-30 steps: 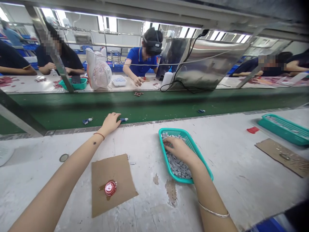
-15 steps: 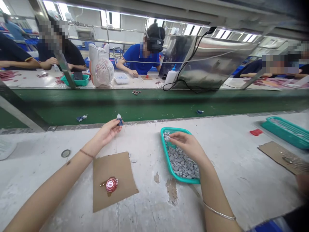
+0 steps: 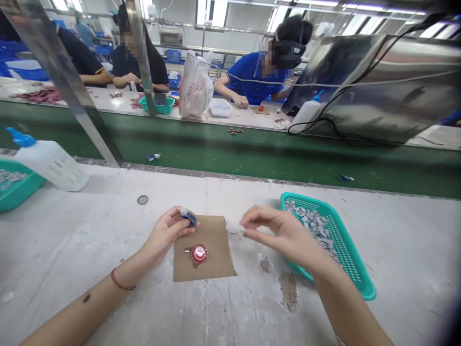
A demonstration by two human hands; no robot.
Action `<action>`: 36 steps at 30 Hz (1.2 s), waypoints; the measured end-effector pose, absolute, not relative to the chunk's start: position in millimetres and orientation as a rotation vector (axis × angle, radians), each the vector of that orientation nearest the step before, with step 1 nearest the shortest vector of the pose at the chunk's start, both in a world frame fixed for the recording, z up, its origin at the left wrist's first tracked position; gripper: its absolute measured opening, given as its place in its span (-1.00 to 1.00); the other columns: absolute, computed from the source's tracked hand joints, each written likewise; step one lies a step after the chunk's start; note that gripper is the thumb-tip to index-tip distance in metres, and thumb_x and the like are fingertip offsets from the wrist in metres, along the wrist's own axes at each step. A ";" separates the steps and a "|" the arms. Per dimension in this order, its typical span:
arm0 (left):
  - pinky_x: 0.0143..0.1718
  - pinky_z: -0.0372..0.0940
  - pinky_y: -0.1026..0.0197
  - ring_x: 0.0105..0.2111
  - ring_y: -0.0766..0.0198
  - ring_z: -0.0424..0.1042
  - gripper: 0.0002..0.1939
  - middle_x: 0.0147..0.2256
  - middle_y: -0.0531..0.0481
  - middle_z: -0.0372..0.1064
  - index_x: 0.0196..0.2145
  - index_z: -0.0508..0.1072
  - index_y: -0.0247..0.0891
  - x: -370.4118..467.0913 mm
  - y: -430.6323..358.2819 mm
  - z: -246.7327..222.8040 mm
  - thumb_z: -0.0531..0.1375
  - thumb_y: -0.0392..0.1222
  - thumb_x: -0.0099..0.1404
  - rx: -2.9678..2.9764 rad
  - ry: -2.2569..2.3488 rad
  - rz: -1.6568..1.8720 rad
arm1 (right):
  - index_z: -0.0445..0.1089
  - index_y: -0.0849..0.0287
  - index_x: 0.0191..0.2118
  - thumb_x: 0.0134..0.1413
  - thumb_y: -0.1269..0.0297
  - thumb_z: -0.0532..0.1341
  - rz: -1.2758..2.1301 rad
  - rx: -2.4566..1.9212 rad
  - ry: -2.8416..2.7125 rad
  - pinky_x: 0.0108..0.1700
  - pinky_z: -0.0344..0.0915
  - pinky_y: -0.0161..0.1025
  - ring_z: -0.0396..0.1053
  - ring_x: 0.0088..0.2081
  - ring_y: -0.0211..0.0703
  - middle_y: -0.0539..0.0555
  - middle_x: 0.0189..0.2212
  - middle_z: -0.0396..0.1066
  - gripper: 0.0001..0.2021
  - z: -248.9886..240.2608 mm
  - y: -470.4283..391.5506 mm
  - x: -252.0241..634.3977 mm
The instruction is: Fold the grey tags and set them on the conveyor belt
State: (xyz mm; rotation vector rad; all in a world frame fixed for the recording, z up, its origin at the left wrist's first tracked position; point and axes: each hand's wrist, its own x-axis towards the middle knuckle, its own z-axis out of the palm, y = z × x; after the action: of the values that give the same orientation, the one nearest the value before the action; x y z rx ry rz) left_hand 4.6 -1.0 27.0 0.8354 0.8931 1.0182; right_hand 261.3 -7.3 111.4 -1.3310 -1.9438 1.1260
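The worktop (image 3: 216, 319) carries everything near me, with the cardboard (image 3: 219, 263) as my landmark. Right of it sits the green basket (image 3: 368, 291) of grey pieces; on it lies a shiny red dome (image 3: 199, 254). My left hand (image 3: 158, 241) pinches a blue-and-white piece (image 3: 189, 219) over its far edge. My right hand (image 3: 284, 230), just right of it, pinches what looks like a tiny pale bit (image 3: 242, 228). I judge this the carrying-in step, calling for a steady grip. Earlier, my left was beyond the cardboard, my right over the basket.
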 end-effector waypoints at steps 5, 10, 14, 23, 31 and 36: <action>-0.30 0.33 0.31 -0.20 0.25 0.45 -0.82 -0.20 -0.07 0.47 -0.29 0.42 -0.27 -0.9 -10.1 10.3 0.30 -0.20 0.16 0.935 0.968 1.127 | 0.46 0.15 -0.34 0.11 0.40 0.21 1.064 -1.318 -2.353 -0.22 0.29 -0.24 0.38 -0.27 -0.18 0.03 -0.34 0.46 -0.93 112.8 -13.4 208.4; -0.26 0.34 0.29 -0.22 0.27 0.47 -0.83 -0.20 -0.08 0.50 -0.29 0.42 -0.26 -0.3 -12.3 2.5 0.30 -0.19 0.17 0.971 0.941 1.236 | 0.45 0.13 -0.39 0.12 0.45 0.19 1.070 -1.325 -2.439 -0.22 0.26 -0.27 0.39 -0.27 -0.20 -0.02 -0.36 0.50 -0.86 98.6 -13.0 186.2; -0.26 0.37 0.28 -0.26 0.29 0.47 -0.82 -0.16 -0.07 0.47 -0.27 0.42 -0.26 -0.7 -12.4 1.3 0.31 -0.20 0.16 0.970 0.925 1.265 | 0.46 0.13 -0.35 0.12 0.46 0.19 1.033 -1.360 -2.471 -0.23 0.26 -0.28 0.40 -0.24 -0.20 -0.02 -0.32 0.50 -0.87 90.8 -12.6 184.4; -0.18 0.38 0.25 -0.23 0.28 0.49 -0.83 -0.22 -0.05 0.46 -0.29 0.41 -0.26 -1.1 -12.5 1.1 0.29 -0.19 0.19 0.979 0.928 1.334 | 0.47 0.12 -0.34 0.15 0.48 0.13 1.034 -1.328 -2.575 -0.24 0.27 -0.28 0.40 -0.28 -0.22 0.00 -0.31 0.48 -0.81 74.8 -12.7 178.7; -0.14 0.38 0.19 -0.23 0.24 0.49 -0.80 -0.19 -0.07 0.45 -0.27 0.40 -0.26 -1.5 -13.4 4.2 0.30 -0.17 0.17 0.971 0.964 1.301 | 0.48 0.13 -0.34 0.15 0.50 0.13 1.032 -1.284 -2.559 -0.22 0.29 -0.26 0.42 -0.23 -0.17 0.03 -0.31 0.49 -0.80 79.2 -13.9 178.5; -0.16 0.37 0.22 -0.27 0.27 0.49 -0.80 -0.18 -0.08 0.46 -0.28 0.40 -0.27 -1.5 -13.8 3.9 0.31 -0.18 0.15 0.980 0.958 1.294 | 0.47 0.13 -0.36 0.12 0.46 0.17 1.068 -1.310 -2.470 -0.28 0.28 -0.27 0.43 -0.31 -0.18 0.01 -0.35 0.52 -0.85 85.5 -9.7 180.4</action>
State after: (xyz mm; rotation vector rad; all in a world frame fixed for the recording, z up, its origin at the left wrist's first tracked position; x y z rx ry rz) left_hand -1.5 -13.8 3.9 0.9803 0.9582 1.2938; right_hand 180.4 -9.7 85.5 -1.3102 -2.4696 1.0677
